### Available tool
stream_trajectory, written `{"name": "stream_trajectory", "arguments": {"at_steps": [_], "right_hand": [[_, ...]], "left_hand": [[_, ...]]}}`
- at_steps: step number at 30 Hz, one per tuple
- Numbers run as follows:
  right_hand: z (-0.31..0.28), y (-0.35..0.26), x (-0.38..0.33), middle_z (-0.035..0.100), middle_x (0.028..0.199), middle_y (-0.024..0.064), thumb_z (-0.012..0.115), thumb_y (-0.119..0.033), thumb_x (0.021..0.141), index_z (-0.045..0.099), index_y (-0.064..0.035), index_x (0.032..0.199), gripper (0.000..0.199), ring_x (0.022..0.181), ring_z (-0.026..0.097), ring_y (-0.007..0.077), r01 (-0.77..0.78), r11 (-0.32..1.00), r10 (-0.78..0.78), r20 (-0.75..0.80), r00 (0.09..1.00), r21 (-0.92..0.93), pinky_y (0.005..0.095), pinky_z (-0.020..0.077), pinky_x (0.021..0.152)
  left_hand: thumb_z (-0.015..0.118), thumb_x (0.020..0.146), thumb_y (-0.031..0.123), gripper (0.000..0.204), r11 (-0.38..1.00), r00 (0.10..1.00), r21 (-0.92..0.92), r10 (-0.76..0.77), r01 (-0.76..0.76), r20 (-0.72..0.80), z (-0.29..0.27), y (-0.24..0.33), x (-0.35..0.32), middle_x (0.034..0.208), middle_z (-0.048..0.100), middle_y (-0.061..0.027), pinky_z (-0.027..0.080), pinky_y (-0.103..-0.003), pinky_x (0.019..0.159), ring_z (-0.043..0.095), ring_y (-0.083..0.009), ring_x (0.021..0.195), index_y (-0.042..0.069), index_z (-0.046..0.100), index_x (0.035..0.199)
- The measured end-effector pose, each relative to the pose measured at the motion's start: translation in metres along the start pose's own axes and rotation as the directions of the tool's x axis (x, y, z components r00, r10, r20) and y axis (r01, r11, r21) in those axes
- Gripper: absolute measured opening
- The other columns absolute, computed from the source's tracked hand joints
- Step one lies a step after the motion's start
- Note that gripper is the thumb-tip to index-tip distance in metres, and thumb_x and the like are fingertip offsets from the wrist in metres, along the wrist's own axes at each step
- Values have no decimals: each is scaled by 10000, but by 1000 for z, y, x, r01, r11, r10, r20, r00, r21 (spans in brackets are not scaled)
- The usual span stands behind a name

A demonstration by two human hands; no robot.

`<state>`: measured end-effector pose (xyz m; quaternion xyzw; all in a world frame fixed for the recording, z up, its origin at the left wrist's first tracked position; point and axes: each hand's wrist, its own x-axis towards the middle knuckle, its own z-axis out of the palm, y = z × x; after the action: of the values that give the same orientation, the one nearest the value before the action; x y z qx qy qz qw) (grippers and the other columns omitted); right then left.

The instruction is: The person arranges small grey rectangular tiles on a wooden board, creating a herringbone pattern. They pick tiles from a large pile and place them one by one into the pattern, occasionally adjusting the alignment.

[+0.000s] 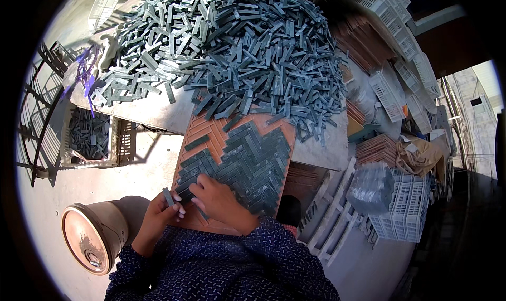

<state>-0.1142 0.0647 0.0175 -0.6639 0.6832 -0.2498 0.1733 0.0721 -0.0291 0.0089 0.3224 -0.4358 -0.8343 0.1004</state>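
In front of me lies an orange tray (211,131) with ridged slots in a herringbone pattern. Dark green stone strips (258,161) fill much of it, while orange slots show at the upper left and lower edge. My left hand (157,212), beside the tray's lower left edge, pinches one small grey-green stone strip (168,196) between thumb and fingers. Over the lower left part of the tray, my right hand (215,196) is bent down with its fingertips at the laid strips. Whether it holds a strip is hidden by the fingers.
A large heap of loose stone strips (226,42) covers the table beyond the tray. A white crate of strips (90,135) stands at left, with a round bucket (87,238) nearer. Stacked orange trays (377,151), white crates (403,206) and a pallet (332,211) are at right.
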Motion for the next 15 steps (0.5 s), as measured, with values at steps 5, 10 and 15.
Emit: {"name": "stream_trajectory", "arguments": {"at_steps": [5, 10, 15], "right_hand": [[18, 3, -7, 488, 843, 80, 581, -86, 749, 524, -51, 889, 155, 813, 552, 243, 127, 992, -123, -155, 980, 15, 334, 491, 649], [17, -2, -11, 501, 833, 65, 539, -90, 754, 527, -48, 863, 118, 819, 509, 215, 156, 983, -172, -190, 967, -95, 307, 462, 711], [26, -4, -10, 505, 848, 72, 544, -105, 756, 525, -45, 863, 124, 842, 502, 219, 156, 973, -186, -184, 965, -169, 311, 454, 743]], "left_hand": [[525, 912, 61, 164, 994, 997, 103, -25, 33, -76, 6, -1, 0, 820, 601, -35, 460, -223, 638, 581, -106, 752, 51, 512, 1076], [519, 905, 45, 178, 990, 997, 137, -11, 22, -80, 12, -3, 1, 824, 599, -42, 467, -226, 645, 581, -111, 757, 42, 510, 1083], [515, 907, 41, 176, 989, 994, 149, 0, 17, -113, 14, -2, -3, 826, 597, -42, 465, -241, 699, 573, -119, 763, 27, 514, 1082]]}}
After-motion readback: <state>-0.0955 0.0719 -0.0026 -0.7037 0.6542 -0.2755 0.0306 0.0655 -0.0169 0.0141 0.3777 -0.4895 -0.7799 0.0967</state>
